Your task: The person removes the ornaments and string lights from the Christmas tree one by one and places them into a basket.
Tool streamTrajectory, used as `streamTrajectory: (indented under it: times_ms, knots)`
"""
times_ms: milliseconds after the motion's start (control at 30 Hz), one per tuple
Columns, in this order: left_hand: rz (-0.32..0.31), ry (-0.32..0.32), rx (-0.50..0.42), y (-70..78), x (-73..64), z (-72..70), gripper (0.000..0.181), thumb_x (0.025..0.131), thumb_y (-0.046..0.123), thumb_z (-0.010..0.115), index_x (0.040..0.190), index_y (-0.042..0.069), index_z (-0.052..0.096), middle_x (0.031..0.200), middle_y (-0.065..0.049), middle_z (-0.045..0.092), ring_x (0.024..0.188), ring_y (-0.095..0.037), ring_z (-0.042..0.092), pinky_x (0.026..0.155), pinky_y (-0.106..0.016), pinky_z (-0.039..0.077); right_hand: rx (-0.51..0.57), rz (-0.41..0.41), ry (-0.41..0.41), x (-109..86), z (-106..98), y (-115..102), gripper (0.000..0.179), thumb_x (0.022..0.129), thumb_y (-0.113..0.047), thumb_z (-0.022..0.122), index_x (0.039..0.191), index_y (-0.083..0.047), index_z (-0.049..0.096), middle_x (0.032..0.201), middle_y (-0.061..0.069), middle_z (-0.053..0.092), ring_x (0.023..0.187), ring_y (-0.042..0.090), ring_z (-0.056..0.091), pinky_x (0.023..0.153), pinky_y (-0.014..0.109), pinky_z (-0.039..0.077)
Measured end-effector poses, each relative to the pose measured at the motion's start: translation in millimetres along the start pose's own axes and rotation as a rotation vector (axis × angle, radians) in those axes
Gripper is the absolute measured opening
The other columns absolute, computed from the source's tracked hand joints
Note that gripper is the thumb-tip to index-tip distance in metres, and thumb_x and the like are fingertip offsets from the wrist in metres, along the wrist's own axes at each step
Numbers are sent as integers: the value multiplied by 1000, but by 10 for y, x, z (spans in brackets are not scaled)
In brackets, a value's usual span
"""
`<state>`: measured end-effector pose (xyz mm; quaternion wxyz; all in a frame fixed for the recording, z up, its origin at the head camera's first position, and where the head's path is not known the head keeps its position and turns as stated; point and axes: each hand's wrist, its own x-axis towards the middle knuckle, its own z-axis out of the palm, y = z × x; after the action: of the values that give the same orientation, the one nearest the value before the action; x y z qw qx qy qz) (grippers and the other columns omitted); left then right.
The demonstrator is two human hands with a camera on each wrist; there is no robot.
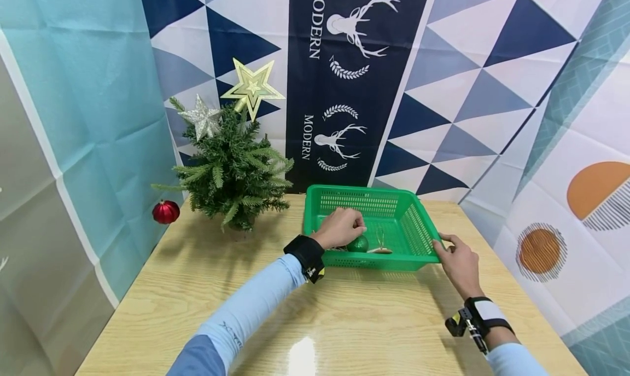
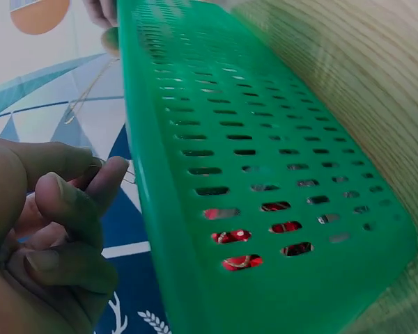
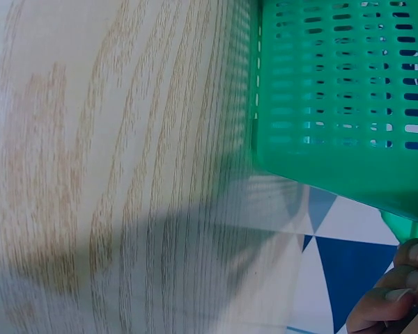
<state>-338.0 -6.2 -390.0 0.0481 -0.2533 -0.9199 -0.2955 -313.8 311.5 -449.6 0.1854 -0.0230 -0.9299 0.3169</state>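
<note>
My left hand (image 1: 341,227) is over the left part of a green plastic basket (image 1: 374,262). Its thumb and forefinger pinch a thin wire-like loop (image 2: 129,174), seen in the left wrist view. Just below those fingers in the head view is a glittery green ball ornament (image 1: 358,243). A flat brownish piece with a gold string (image 1: 380,250) lies to its right in the basket. With the fingers of my right hand (image 1: 459,261) I grip the basket's rim at its front right corner. Red patterned items (image 2: 242,262) show through the basket's slots.
Left of the basket stands a small artificial Christmas tree (image 1: 236,168) on the wooden table (image 1: 344,321). It bears a gold star (image 1: 253,87), a silver star (image 1: 200,119) and a red ball ornament (image 1: 165,212). Patterned cloth (image 1: 458,91) hangs behind and beside the table.
</note>
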Motion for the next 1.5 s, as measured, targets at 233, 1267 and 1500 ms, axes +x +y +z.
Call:
streamTrajectory:
  times_ms: [233,1267,1500]
  knots:
    - [17,-8,42,-68,-40,12,9,101,21,70,99,15,77,87,7,71,61,-6,56,62,-22,43,-6,-3,-2,0,-4,4,51,106,-37,57,139,2,60,60,5,50,49,20,42,50,32,31]
    - [-266,959,-29,-1205,-2474,-2529,26,99,26,72,113,5,76,97,13,68,69,1,62,59,-14,43,-19,-18,-9,93,-11,-7,52,106,-38,56,140,2,60,61,5,55,50,19,47,55,34,33]
    - [-526,828,35,-1651,-2567,-2543,46,104,39,61,133,4,68,120,-20,68,51,1,53,48,-18,40,-19,-13,-11,54,4,8,51,106,-37,57,139,2,60,61,5,55,50,19,46,51,33,33]
